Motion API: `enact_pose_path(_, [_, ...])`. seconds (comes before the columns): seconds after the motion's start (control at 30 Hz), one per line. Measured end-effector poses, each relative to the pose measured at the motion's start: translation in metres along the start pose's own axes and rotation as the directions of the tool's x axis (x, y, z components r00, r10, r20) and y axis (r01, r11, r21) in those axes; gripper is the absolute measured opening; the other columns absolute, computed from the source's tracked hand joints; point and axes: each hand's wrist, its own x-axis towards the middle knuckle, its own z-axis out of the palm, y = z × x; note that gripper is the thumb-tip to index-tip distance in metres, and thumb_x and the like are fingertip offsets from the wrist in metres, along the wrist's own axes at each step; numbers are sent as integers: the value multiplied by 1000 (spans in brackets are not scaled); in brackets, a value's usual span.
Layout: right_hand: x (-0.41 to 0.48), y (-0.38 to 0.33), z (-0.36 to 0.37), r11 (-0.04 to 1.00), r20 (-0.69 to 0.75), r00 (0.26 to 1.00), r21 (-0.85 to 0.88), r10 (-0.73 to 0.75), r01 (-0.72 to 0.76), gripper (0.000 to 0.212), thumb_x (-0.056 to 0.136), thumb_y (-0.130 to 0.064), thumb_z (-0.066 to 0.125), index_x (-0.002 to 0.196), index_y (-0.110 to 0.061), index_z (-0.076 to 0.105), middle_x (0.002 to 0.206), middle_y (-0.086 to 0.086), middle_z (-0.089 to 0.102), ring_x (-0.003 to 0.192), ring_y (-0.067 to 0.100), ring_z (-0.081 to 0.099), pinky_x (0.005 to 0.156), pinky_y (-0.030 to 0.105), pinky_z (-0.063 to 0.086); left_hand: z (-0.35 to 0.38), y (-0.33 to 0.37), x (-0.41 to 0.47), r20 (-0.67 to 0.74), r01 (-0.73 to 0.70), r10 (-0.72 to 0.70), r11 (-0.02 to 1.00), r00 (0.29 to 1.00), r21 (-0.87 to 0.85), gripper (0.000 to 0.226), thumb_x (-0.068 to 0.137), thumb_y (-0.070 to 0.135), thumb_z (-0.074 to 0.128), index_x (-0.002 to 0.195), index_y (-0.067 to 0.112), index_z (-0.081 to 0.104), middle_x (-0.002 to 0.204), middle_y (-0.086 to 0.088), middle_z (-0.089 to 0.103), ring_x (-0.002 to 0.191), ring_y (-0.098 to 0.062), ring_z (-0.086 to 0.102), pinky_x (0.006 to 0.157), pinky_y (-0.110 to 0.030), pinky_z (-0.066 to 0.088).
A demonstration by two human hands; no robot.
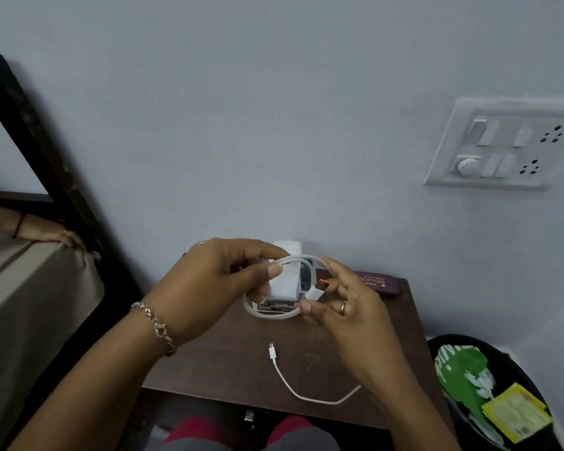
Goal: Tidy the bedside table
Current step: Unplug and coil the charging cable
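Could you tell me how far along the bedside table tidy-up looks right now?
Midway, I'd judge. Already done: wrappers sit in the black bin. In hand: the left hand and right hand are coiling the white charging cable, its free end trailing over the bedside table. Left: finishing the coil; the maroon spectacle case and small boxes remain.

Dark brown bedside table [228, 362] against the wall. On it: maroon spectacle case [380, 283] at back right, a small box [279, 304] mid-back, white cable end [274, 354] trailing across the front.
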Motion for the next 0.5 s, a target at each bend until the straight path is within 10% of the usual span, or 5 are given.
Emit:
enact_pose_path(0.23, [-10, -1, -3, 988, -73, 985, 8, 154, -154, 42, 76, -9, 73, 111, -28, 61, 79, -2, 72, 76, 21, 71, 62, 35, 56, 27, 7, -20, -109, -67, 87, 982, 990, 175, 18, 85, 44, 56, 99, 52, 64, 69, 16, 67, 69, 2, 65, 67, -14, 46])
enact_pose_path(0.5, [-26, -1, -19, 981, -130, 984, -136, 121, -138, 12, 76, -28, 70, 82, -38, 69, 69, -11, 74, 70, 4, 69, 78, 34, 53, 56, 19, -40, -169, -154, 227, 920, 959, 360, 30, 82, 52, 42, 107, 69, 43, 88, 30, 59, 81, 9, 58, 64, -11, 43])
